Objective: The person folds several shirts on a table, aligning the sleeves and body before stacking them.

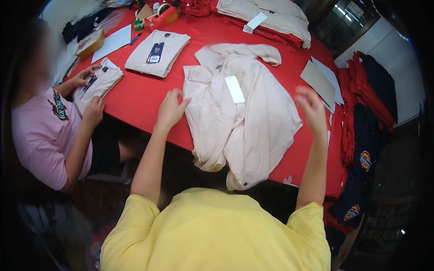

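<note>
Red table [131,99], spread beneath and around the cream garment [266,108], the landmark for all places given here. Co-worker in a pink top [49,135], seated well to the left of the garment. Red and navy garments [367,131], heaped and draped to its right. The cream garment itself lies loosely rumpled between the wearer's two hands, its near end hanging over the table's front edge. Stack of cream garments [285,25], behind it. Folded garment with a dark tag [174,47], behind it and to the left. Flat cards [316,81], overlapping to its right. Left hand [170,110], at the garment's left edge: fingers loosely bent, thumb set apart, nothing visibly gripped; whether the fingertips touch the cloth cannot be told. Right hand [313,106], just beside the garment's right edge and apart from it: fingers somewhat blurred, half curled and parted, with nothing visible in them. White tag [234,89], smallest, on the garment's upper middle, clear of both sets of fingers.
</note>
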{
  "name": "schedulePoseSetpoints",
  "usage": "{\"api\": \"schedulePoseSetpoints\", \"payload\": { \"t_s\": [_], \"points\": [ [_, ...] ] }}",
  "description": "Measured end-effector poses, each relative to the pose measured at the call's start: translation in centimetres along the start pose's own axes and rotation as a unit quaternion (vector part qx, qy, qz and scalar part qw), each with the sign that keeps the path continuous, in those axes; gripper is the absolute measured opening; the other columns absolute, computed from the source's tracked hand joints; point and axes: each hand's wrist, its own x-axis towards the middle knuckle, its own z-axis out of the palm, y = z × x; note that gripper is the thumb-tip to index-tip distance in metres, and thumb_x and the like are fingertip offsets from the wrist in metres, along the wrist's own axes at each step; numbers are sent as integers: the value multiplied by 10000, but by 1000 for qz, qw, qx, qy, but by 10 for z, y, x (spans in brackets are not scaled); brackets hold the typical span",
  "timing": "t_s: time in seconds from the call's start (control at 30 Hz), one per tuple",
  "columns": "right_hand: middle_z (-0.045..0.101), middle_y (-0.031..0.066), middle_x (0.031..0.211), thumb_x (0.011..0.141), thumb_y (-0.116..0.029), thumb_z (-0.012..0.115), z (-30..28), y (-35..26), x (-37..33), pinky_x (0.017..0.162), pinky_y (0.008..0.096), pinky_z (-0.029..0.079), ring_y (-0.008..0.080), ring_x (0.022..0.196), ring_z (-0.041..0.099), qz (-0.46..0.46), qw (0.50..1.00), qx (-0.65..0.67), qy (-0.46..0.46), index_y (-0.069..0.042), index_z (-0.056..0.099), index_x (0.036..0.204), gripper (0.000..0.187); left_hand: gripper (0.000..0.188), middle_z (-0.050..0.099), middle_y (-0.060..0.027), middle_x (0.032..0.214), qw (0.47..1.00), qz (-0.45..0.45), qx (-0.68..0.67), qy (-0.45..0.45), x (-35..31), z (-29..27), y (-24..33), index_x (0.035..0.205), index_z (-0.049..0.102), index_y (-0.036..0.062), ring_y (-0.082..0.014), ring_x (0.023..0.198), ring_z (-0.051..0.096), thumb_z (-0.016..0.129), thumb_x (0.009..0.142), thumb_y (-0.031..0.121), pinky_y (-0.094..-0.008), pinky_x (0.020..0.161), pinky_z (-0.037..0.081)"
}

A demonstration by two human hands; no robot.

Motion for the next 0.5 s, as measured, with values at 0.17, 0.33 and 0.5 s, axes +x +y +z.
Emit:
{"api": "schedulePoseSetpoints", "payload": {
  "t_s": [0.17,0.33,0.5],
  "points": [
    [664,177,860,889,-323,621,-19,63,-125,711,396,478,311,782,627,289,908,-302,-16,11,645,904,335,330,541,-160,736,998,30,-51,-15,-69,15,16,726,575,-24,-325,671,557,650,879,259,-405,615,435],
    [638,227,943,861,-376,631,46,37,-184,773,474,472,400,907,614,249,837,-473,-119,8,603,966,398,291,572,-142,772,982,161,97,25,-76,47,33,822,592,7,-323,698,559,655,871,287,-392,630,438],
    [607,253,839,869,-196,645,14,48,-168,692,473,462,435,808,602,239,925,-296,-8,9,551,938,236,234,569,-77,760,955,-52,-292,-10,-53,23,4,877,560,16,-164,669,521,581,937,241,-312,622,419]
  ]
}}
